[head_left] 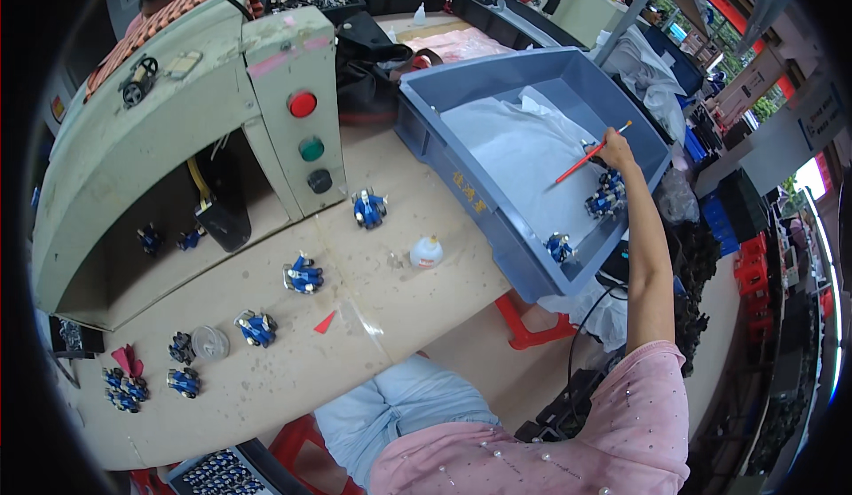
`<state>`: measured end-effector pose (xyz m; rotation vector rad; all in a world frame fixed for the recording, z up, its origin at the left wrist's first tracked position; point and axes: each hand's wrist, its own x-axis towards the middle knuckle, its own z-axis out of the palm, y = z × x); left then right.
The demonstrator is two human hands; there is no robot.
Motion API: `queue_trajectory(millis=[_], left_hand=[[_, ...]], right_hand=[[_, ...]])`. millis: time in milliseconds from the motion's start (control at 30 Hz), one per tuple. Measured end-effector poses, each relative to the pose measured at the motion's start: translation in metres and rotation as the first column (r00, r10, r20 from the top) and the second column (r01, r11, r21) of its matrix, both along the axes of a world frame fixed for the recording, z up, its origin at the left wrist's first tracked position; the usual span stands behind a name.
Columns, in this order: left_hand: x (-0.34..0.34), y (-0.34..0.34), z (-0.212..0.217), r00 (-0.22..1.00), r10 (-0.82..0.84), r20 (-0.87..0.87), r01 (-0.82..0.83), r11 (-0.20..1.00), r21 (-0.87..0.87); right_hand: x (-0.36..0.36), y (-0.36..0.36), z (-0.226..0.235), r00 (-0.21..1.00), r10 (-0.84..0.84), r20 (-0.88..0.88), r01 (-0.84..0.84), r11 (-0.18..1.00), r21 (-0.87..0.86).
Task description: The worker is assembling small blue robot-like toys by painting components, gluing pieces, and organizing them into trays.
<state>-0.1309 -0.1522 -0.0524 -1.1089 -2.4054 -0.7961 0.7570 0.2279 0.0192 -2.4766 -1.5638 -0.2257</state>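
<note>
My right hand (614, 150) is closed round a slim red-handled paintbrush (575, 174), its yellowish end sticking out past the knuckles. The arm reaches over a large blue-grey plastic bin (461, 189) lined with white sheeting (506, 135). At my fingertips a bit of blue and white shows; whether I hold it is hard to tell. Just below the hand, a cluster of small blue toy figures on wheels (605, 197) lies in the bin, and one more toy figure (558, 246) sits in its near corner. My left hand is out of view.
Similar blue toys (367, 209) stand spaced along the bench (417, 308), with a white squeeze bottle (427, 252) and a clear round cup (210, 343). A pale green machine (293, 51) with buttons occupies the left. A red stool (532, 326) is below; other people are at the back.
</note>
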Motion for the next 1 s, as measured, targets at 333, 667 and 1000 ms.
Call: queue_trajectory(millis=[333,667,1000], left_hand=[[0.083,0.109,0.073,0.888,-0.457,-0.05,0.418,0.756,0.504],[0.19,0.198,0.124,0.223,-0.88,0.42,0.39,0.475,0.789],[0.206,0.219,0.126,-0.884,-0.366,0.292,0.025,0.586,0.81]], right_hand=[[-0.005,0.017,-0.011,0.958,-0.086,0.273,0.109,0.991,-0.071],[-0.186,-0.067,0.131,-0.294,0.743,-0.601,-0.021,0.624,0.781],[-0.531,-0.083,0.094,-0.173,0.695,-0.698,-0.69,0.419,0.589]])
